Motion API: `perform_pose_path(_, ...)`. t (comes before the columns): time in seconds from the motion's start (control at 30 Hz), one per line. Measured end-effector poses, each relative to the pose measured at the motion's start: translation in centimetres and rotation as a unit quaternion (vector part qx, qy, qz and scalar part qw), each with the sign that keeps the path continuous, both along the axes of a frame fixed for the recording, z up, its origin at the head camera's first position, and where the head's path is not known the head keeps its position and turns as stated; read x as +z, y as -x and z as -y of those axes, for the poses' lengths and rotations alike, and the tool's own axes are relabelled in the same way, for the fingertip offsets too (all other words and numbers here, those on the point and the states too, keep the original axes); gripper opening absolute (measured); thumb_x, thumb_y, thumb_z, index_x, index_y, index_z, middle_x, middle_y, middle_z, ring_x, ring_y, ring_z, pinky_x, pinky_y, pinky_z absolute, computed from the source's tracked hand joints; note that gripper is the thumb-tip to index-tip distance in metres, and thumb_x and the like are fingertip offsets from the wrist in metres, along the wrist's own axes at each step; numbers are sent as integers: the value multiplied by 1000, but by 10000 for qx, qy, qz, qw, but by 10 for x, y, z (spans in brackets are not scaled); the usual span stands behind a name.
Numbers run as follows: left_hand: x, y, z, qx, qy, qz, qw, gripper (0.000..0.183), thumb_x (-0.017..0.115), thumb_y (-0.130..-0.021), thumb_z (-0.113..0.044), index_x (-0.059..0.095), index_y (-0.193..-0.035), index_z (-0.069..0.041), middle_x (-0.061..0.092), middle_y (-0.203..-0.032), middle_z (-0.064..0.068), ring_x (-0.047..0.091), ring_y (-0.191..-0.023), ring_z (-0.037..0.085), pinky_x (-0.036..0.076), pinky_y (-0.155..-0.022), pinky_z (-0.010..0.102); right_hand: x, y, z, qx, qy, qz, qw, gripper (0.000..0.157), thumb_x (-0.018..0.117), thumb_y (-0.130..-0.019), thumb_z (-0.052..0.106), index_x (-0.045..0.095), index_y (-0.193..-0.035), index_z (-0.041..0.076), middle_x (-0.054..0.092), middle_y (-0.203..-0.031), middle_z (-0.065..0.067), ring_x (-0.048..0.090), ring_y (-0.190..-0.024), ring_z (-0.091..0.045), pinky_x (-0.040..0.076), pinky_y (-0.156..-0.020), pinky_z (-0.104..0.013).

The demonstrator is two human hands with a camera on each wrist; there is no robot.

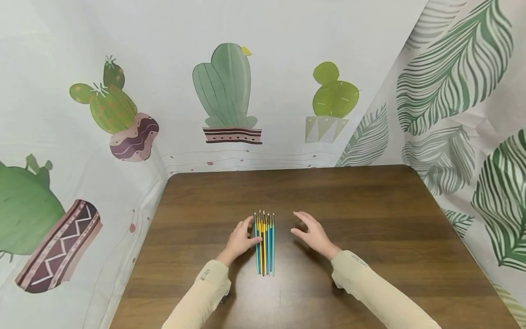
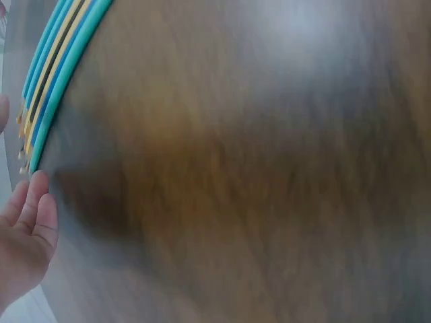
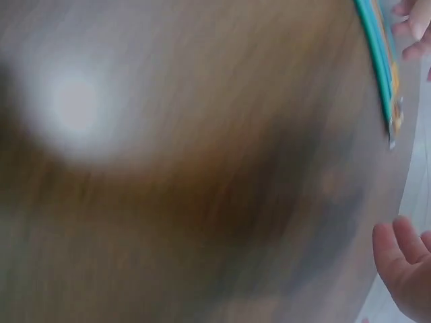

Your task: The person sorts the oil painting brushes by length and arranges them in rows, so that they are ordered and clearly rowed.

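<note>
Brown, wood-grained tabletop (image 1: 349,205) lies below; my left grip (image 1: 239,240) and right grip (image 1: 315,234) are both empty, loosely spread. Between them the paintbrushes (image 1: 264,235) lie side by side, my left thumb (image 1: 255,241) over their edge, contact unclear; a nudge from it could roll the slim handles (image 1: 270,260) apart.

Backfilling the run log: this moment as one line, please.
left hand: at left edge of paintbrushes, contact unclear | right hand: apart, to their right | paintbrushes: side by side on table
</note>
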State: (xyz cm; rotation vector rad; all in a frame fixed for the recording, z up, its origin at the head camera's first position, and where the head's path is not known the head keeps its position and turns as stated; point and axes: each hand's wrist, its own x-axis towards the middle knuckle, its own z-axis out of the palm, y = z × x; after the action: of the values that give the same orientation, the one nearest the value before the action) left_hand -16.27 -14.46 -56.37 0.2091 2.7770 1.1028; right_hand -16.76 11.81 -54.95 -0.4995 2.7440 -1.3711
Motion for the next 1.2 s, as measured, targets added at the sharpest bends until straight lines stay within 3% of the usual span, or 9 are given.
perform_pose_path(0.1,-3,-3,-6,217,-107,0,9997,73,70,-74,-31,33,-134,-12,46,-116,13,57,-83,21,46,-71,34,-3,-2,12,-205,301,336,9988,48,63,-80,27,50,-123,7,51,-121,-13,57,-85,-22,48,-69,-34)
perform_pose_path(0.23,-5,-5,-12,538,-63,-119,9985,64,69,-75,-30,40,-129,-12,45,-113,12,53,-77,15,44,-66,30,-7,-4,25,-382,775,972,9915,39,64,-80,19,56,-115,4,58,-101,-13,55,-66,-20,47,-52,-30)
perform_pose_path(0.37,-8,-6,-15,635,-15,-198,9978,52,69,-75,-28,48,-119,-9,49,-98,9,50,-69,12,41,-62,26,-7,-7,34,-290,1092,1394,9838,32,63,-81,17,58,-108,-1,62,-87,-13,57,-65,-24,48,-54,-33)
perform_pose_path(0.5,-11,-7,-17,478,-42,-264,9985,44,69,-75,-26,52,-111,-8,48,-86,6,47,-65,10,40,-59,24,-6,-10,40,-143,1300,1768,9755,30,60,-83,12,56,-106,-6,63,-84,-20,57,-64,-24,48,-56,-35)
perform_pose_path(0.6,-13,-8,-17,391,-40,-314,9987,41,70,-74,-26,54,-107,-8,48,-83,5,46,-64,10,39,-58,22,-15,-8,44,-141,1386,2031,9692,30,61,-82,12,56,-106,-5,62,-83,-21,57,-63,-21,49,-56,-34)
perform_pose_path(0.87,-16,-9,-20,335,167,-438,9983,36,70,-74,-27,56,-102,-9,47,-80,2,44,-64,10,37,-57,22,-23,-9,56,-238,1139,2122,9703,23,63,-81,14,59,-98,0,63,-76,-9,55,-57,-12,47,-53,-27)
perform_pose_path(1.2,-19,-11,-23,451,635,-482,9958,33,70,-73,-33,56,-96,-13,45,-75,-3,40,-61,11,33,-54,24,-31,-7,65,-339,836,1857,9784,20,64,-79,12,59,-92,-1,58,-62,-4,50,-48,-10,44,-46,-25)
